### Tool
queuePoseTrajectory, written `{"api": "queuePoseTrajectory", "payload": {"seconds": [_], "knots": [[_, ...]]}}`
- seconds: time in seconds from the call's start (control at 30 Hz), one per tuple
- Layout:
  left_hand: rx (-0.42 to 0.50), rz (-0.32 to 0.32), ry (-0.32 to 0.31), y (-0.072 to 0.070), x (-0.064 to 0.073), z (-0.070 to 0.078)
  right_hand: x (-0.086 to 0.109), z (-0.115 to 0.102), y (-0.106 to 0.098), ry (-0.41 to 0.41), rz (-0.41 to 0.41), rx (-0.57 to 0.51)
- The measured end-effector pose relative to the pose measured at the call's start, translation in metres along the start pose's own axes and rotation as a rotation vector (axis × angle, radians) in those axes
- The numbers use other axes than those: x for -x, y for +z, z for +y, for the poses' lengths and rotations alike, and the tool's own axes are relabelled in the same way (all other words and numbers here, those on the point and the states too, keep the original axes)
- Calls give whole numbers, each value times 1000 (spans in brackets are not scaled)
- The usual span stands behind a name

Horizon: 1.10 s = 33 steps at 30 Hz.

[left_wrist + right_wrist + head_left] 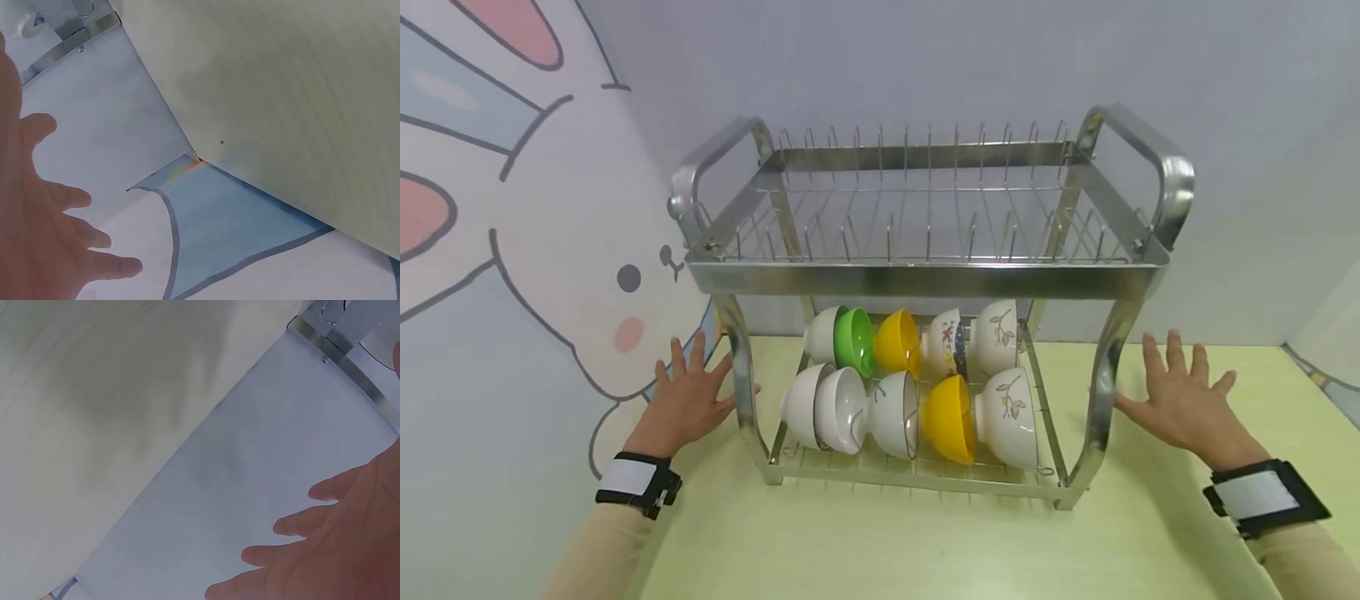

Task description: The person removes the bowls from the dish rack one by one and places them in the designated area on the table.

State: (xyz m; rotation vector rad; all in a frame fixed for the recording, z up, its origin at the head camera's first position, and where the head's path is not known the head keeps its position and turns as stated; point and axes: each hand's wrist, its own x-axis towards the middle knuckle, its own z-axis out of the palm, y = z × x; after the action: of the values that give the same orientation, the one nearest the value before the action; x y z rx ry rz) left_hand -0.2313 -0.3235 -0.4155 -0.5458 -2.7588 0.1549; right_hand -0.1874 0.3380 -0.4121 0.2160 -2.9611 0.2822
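The rack [925, 281] is stood on the desk [880, 550], with the bowls [947, 419] tipped on their sides in two rows on its lower tier [917, 481]. The left hand [688, 400] and right hand [1191, 408] are held well apart, one beside each side of the rack, fingers spread, nothing gripped; whether the legs [1101, 392] are touched cannot be told. Bowls would best be handled singly by the rim, front row first, with the rack steadied and neighbours left unknocked.
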Motion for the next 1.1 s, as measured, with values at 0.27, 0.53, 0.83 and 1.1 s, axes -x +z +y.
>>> {"api": "queuePoseTrajectory", "payload": {"seconds": [0.27, 0.53, 0.83, 1.1], "knots": [[39, 98, -2, -12, 3, 9, 7, -10, -8, -55, 13, 4], [82, 219, 30, -33, 5, 16, 8, -25, -39, -84, 75, -71], [256, 565, 84, -80, 7, 26, 18, -54, -80, -103, 243, -389], [378, 808, 123, -96, 22, 49, 36, -82, -92, -52, 264, -584]]}}
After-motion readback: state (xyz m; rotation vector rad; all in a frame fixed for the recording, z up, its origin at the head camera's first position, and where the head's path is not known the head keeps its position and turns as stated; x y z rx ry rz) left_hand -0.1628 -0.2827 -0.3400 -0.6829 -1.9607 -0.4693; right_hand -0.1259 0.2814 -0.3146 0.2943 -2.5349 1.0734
